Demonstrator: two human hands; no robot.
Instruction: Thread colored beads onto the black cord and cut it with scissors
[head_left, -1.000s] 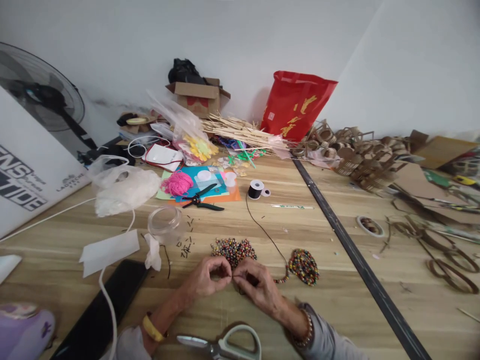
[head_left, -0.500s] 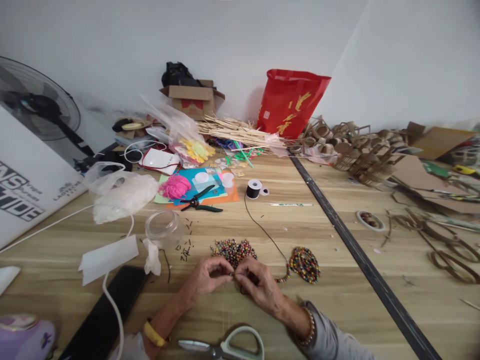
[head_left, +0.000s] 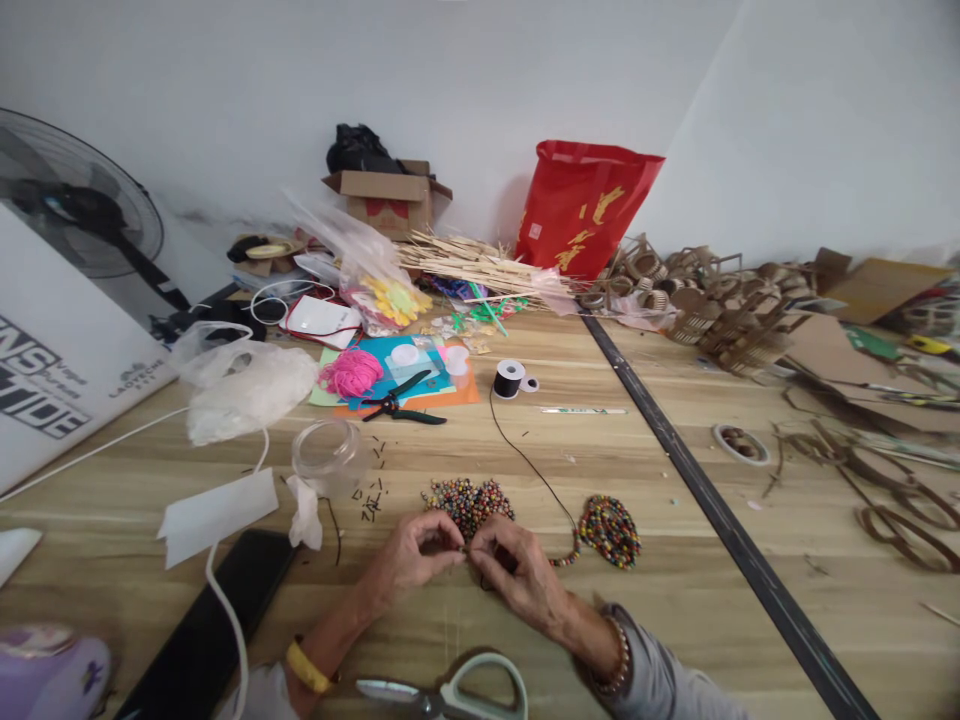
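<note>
Fingertip to fingertip, my two hands meet just in front of a heap of small multicoloured beads [head_left: 471,500]. Thumb and forefinger of my left hand [head_left: 420,552] pinch a tiny bead, mostly covered by the fingers. My right hand [head_left: 521,570] pinches the end of a thin black cord [head_left: 536,468]; a bit of it loops below the fingers. The cord runs back to a black spool [head_left: 508,378]. Right of my right hand lies a coiled string of beads [head_left: 610,532], its tail reaching toward that hand.
Scissors [head_left: 450,695] lie close in front of me. Left are a clear jar [head_left: 326,452], a black phone-like slab [head_left: 210,630] and a white cable [head_left: 231,610]. Green-handled pliers [head_left: 405,402] rest on coloured paper near pink yarn [head_left: 352,373]. A dark strip [head_left: 697,485] crosses the table.
Almost nothing differs. Both hands keep their pinch at the same spot, with only a very slight shift of the fingertips and of the camera.
</note>
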